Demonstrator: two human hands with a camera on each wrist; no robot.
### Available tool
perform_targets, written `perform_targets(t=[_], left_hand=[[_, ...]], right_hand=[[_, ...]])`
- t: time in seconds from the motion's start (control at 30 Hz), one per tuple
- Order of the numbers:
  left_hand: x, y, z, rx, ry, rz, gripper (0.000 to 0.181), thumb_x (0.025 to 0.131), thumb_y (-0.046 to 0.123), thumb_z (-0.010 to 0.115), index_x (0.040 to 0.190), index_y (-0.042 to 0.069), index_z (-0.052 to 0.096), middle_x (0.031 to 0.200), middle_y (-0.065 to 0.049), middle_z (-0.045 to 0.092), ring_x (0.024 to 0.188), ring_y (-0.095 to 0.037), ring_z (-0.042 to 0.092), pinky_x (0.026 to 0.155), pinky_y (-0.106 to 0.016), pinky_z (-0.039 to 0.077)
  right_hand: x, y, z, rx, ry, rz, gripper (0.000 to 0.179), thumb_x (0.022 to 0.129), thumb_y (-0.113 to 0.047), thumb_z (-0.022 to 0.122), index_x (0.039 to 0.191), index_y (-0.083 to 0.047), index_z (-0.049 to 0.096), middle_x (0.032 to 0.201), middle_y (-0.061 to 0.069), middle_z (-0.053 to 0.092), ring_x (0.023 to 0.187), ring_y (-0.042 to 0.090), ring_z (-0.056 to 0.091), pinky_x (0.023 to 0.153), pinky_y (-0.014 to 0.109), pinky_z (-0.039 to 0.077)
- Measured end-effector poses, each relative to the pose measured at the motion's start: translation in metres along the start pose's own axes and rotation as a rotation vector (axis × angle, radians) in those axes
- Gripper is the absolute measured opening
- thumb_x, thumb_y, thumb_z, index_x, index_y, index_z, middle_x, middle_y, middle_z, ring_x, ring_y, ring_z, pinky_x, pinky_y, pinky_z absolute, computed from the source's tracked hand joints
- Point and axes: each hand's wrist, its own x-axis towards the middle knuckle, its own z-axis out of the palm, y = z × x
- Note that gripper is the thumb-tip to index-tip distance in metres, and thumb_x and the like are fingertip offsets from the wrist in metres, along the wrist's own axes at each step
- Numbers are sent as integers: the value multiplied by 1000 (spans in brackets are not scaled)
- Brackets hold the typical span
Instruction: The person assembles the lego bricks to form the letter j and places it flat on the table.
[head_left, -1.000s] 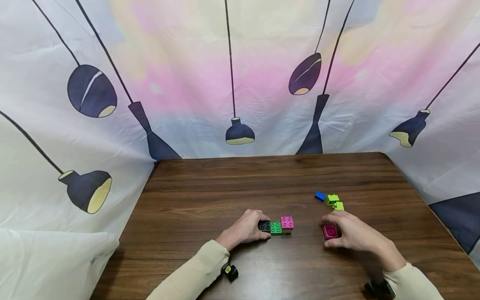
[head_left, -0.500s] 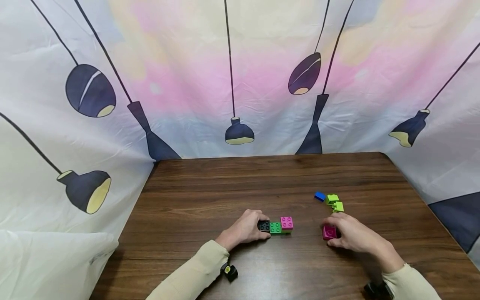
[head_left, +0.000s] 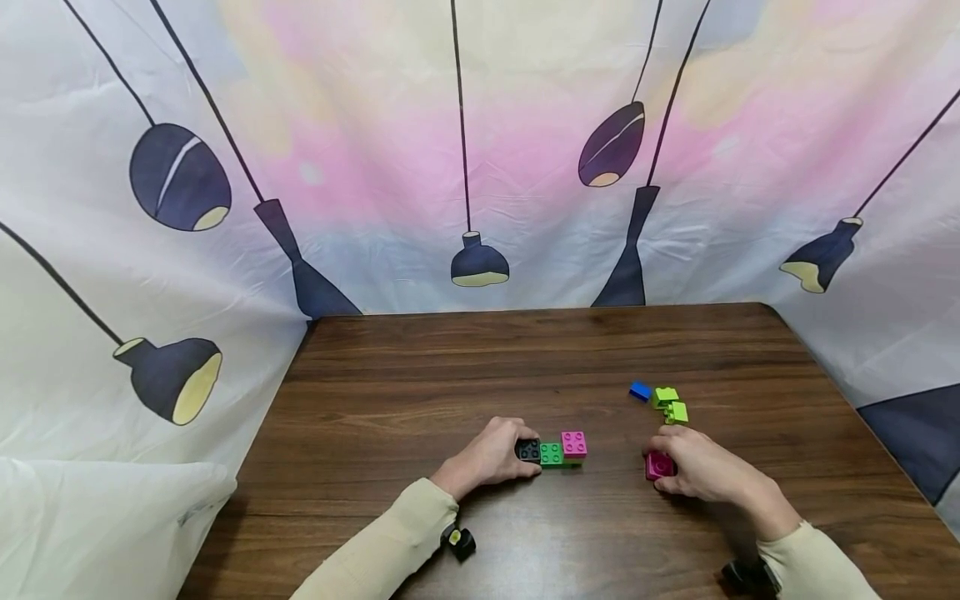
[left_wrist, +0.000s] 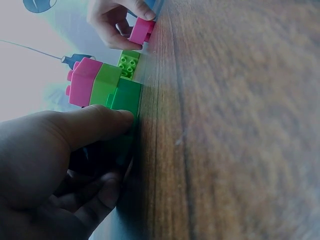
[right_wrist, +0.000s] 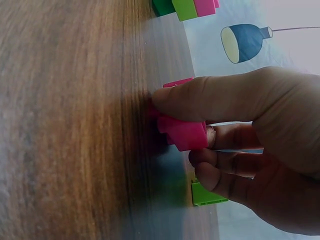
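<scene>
My left hand [head_left: 491, 454] grips the black brick [head_left: 529, 451] at the left end of a joined row on the table. A green brick [head_left: 551, 454] sits beside the black one. The left wrist view shows a lime layer [left_wrist: 105, 82] at the far end, with a pink brick [left_wrist: 85, 82] on top. To the right, apart from this row, my right hand [head_left: 708, 468] pinches a magenta brick [head_left: 659, 466] between thumb and fingers. That brick is low over the wood and partly hidden by the thumb [right_wrist: 200, 100] in the right wrist view.
Beyond the right hand lie two lime bricks [head_left: 664, 397] and a small blue brick [head_left: 640, 391]. The brown wooden table [head_left: 450, 367] ends at a cloth backdrop [head_left: 375, 167] printed with lamps. White cloth [head_left: 112, 525] hangs at the left.
My right thumb has shifted slightly along the near side of the magenta brick. The left hand and its joined row stay in place.
</scene>
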Motion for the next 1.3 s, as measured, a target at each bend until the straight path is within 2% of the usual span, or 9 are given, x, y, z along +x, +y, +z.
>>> perform_targets(t=[0.23,0.47,0.77,1.07,1.3], left_hand=[[0,0,-1,3,-3,-8,33,77,30,83,105,15,74,89,6,64,75,-2,53,65,-12,44],[0,0,-1,0,-3,-5,32,76,30,83,104,15,74,89,6,64,75,-1,53,65,-12,44],[0,0,-1,-1,1,1,32,76,29,83,103,15,75,90,6,65,75,-2,53,66,-12,44],[0,1,0,-12,-7,-8,32,76,29,83,104,15,74,91,6,65,76,-2,54,66,-12,45],[1,-1,0,-8,4,6,31,75,29,84,102,15,75,88,7,64,75,-1,53,66,-12,44]], right_hand=[[3,1,1,-21,-16,-9,29,71,-22,84,92,-11,67,85,-7,55,75,5,51,64,27,48],[6,1,-2,10,-14,-2,26,74,-22,82,91,-13,64,84,-7,53,73,3,48,60,24,45],[12,-3,-6,13,67,-12,28,72,-18,81,91,-15,60,84,-9,51,74,4,44,63,25,43],[20,-10,-10,69,41,59,33,73,-21,81,95,-20,56,87,-12,52,80,7,47,68,26,46],[25,-11,-11,127,45,54,34,73,-18,80,94,-20,55,86,-12,51,77,6,47,67,23,44]])
